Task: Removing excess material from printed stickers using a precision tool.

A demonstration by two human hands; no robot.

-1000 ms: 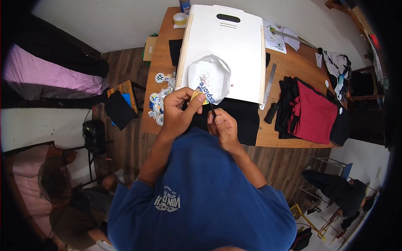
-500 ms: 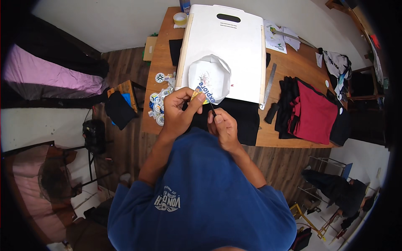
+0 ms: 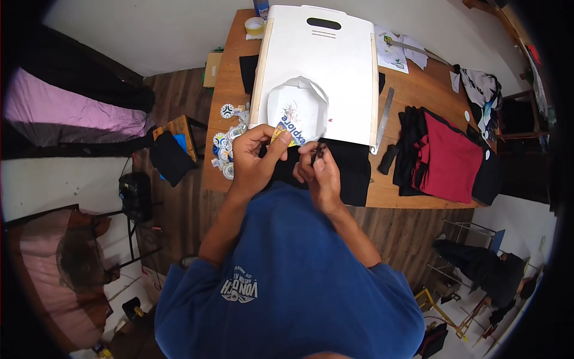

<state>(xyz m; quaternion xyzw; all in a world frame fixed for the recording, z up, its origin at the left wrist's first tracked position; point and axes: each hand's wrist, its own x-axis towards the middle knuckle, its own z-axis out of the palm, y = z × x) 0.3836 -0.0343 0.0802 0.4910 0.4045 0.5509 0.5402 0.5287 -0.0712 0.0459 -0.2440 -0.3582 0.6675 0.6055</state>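
Note:
My left hand point(image 3: 254, 158) pinches a small printed piece point(image 3: 292, 134) with blue lettering and a yellow patch between thumb and finger. Close to its right edge is my right hand point(image 3: 321, 173), fingers curled around a small, thin dark tool point(image 3: 319, 151); its kind is mostly hidden by the fingers. Just beyond both hands, a white paper tray point(image 3: 311, 99) with folded sides holds small scraps. It rests on a white board point(image 3: 344, 66). Black cloth point(image 3: 350, 173) lies under the board's near edge. Left of my left hand is a pile of round printed patches point(image 3: 222, 146).
On the wooden table point(image 3: 394, 161) are a metal ruler point(image 3: 385, 116), stacked red cloth point(image 3: 448, 158) and black cloth point(image 3: 409, 167) at the right, printed papers point(image 3: 391, 54) behind, and a tape roll point(image 3: 255, 26) at the far left. A small wooden stool point(image 3: 185, 134) stands to the left.
My right hand has turned and shifted slightly up and right; the dark tool's thin tip no longer shows beneath the printed piece. My left hand keeps its pinch, nearly still.

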